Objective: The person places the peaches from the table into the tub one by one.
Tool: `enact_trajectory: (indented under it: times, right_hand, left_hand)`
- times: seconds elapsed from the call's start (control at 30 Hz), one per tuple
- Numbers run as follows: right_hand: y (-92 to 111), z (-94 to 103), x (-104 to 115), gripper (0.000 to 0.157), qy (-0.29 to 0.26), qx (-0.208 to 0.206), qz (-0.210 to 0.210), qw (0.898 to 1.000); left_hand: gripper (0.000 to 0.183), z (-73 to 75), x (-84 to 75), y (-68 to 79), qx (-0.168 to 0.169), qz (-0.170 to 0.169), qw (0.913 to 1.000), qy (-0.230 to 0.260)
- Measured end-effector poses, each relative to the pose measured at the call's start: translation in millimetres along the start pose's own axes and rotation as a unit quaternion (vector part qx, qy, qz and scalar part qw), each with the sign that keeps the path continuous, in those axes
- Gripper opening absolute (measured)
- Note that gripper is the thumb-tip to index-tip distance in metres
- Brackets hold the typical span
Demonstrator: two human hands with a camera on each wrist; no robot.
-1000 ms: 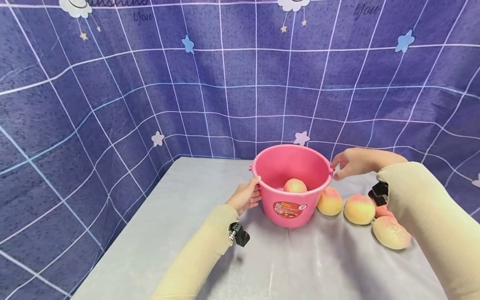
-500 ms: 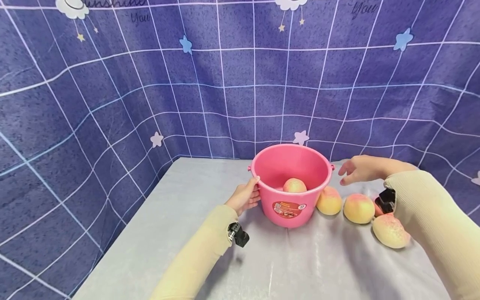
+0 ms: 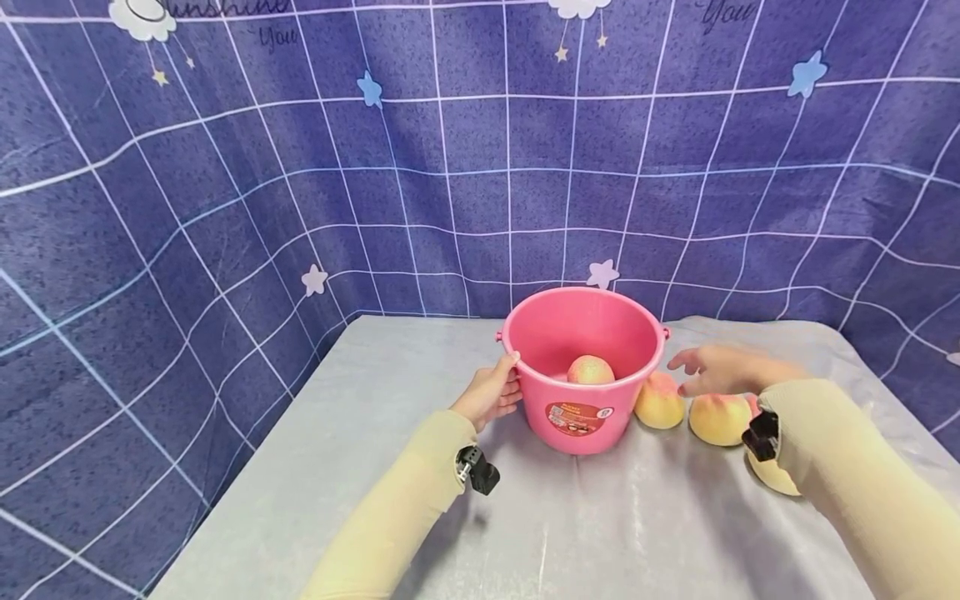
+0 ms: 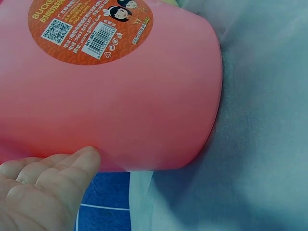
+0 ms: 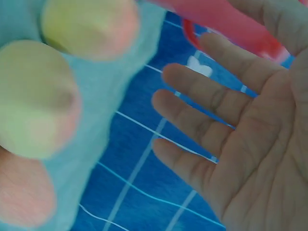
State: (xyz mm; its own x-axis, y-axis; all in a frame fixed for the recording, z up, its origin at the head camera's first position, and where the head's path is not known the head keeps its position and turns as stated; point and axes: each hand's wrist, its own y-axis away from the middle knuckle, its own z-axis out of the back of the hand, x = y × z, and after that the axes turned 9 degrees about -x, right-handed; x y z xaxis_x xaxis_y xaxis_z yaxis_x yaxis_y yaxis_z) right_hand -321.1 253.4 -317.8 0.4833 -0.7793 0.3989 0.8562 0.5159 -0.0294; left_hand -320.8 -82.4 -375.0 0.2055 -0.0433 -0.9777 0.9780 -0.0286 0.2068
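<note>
A pink bucket (image 3: 540,417) with an orange label stands upright on the table, and one peach (image 3: 590,370) lies inside it. My left hand (image 3: 491,393) holds the bucket at its left rim, thumb at the edge and fingers along the outer wall. Right of the bucket, my right hand (image 3: 723,369) hovers above the peaches with nothing in it; in the right wrist view its fingers are spread. Closest to the bucket is a yellow-pink peach (image 3: 658,408). Beside that sits a second peach (image 3: 718,425), and a paler one (image 3: 772,473) is partly hidden by the right sleeve.
A grey cloth covers the table (image 3: 360,433). Behind and to the left hangs a purple-blue curtain (image 3: 480,200) with a grid and stars. Small handle knobs (image 3: 665,333) jut from the bucket's rim. Each wrist carries a small black camera (image 3: 478,469).
My right hand has left the bucket's right rim, drawn back to the right, then lowered over the peaches. My left hand and the bucket have stayed in place.
</note>
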Motion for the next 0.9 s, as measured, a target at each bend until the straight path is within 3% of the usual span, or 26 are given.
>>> enact_trajectory:
  times: [0.17,0.37,0.6,0.9]
  right_hand:
    - [1,-20.9,-6,0.047,-0.014,-0.04,0.0,0.999]
    - [2,-40.7,-13,0.045,-0.017,-0.091,0.032,0.995]
    - [4,-64.2,-19,0.05,-0.006,-0.159,0.021,0.987]
    - [-10,-78.3,-25,0.064,0.014,-0.182,0.018,0.983]
  left_hand:
    - [0.072,0.0,0.6,-0.7,0.002,0.0,1.0,0.004]
    - [0.073,0.0,-0.3,-0.4,-0.004,0.003,1.0,0.003]
    - [0.073,0.1,-1.2,1.7,-0.005,0.007,1.0,0.002]
    - [0.072,1.2,-0.4,-0.2,-0.006,0.004,1.0,-0.001]
